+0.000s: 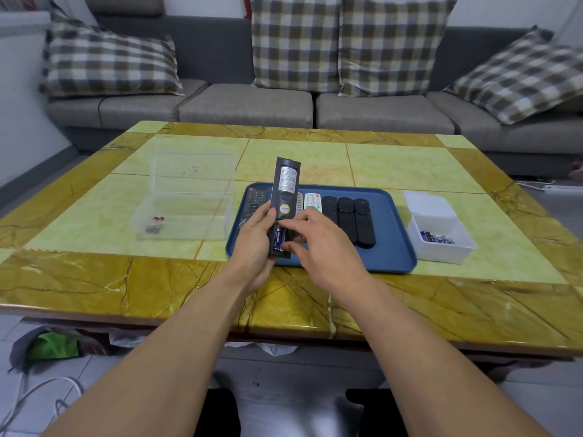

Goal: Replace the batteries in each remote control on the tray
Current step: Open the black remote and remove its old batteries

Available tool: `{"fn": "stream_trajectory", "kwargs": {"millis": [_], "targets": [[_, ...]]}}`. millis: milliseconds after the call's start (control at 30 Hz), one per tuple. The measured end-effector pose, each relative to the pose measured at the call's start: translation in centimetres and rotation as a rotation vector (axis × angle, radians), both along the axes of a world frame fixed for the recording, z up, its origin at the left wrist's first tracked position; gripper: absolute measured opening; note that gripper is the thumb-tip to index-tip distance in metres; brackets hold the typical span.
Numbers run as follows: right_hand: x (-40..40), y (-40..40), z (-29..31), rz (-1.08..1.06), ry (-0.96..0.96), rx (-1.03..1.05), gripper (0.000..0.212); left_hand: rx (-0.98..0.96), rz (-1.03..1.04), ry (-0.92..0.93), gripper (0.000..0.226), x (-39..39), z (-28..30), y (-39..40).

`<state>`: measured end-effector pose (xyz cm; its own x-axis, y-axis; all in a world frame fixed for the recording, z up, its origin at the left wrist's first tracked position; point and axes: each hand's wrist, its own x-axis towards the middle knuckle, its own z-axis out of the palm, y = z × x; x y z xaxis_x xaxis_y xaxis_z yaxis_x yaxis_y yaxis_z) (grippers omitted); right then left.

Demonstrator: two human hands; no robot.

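My left hand (252, 244) grips the dark remote (284, 203) back side up, above the left part of the blue tray (391, 247). My right hand (318, 244) fingers (288, 246) are curled and press the battery (278, 239) in its open compartment. The white battery box (441, 238) stands at 3 o'clock of the tray.

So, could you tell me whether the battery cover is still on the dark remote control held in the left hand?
No, the dark remote control shows an open compartment with a battery exposed.

Single head view, looking forward and down, close over table (315, 298), sofa (284, 105) beyond.
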<state>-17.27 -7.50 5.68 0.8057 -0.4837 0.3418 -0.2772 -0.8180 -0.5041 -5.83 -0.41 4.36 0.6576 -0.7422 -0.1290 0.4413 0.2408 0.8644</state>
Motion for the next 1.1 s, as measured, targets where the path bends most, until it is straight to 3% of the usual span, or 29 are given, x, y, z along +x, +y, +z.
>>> {"fn": "stream_trajectory", "kwargs": {"millis": [200, 333, 467, 700, 1100], "targets": [[0.24, 0.26, 0.19, -0.008, 0.012, -0.065, 0.038, 0.007, 0.001, 0.015, 0.029, 0.17, 0.07, 0.05], [0.55, 0.31, 0.09, 0.024, 0.057, 0.019, 0.044, 0.052, 0.003, 0.015, 0.025, 0.28, 0.08, 0.27], [0.79, 0.51, 0.24, 0.004, 0.093, 0.058, 0.052, 0.095, -0.006, 0.001, 0.036, 0.08, 0.08, 0.42], [0.8, 0.45, 0.23, 0.004, 0.048, 0.156, 0.051, 0.091, -0.043, 0.004, 0.026, 0.33, -0.13, 0.49], [0.89, 0.82, 0.15, -0.065, -0.034, 0.359, 0.045, 0.198, -0.023, 0.139, 0.039, 0.2, -0.13, 0.29]]}}
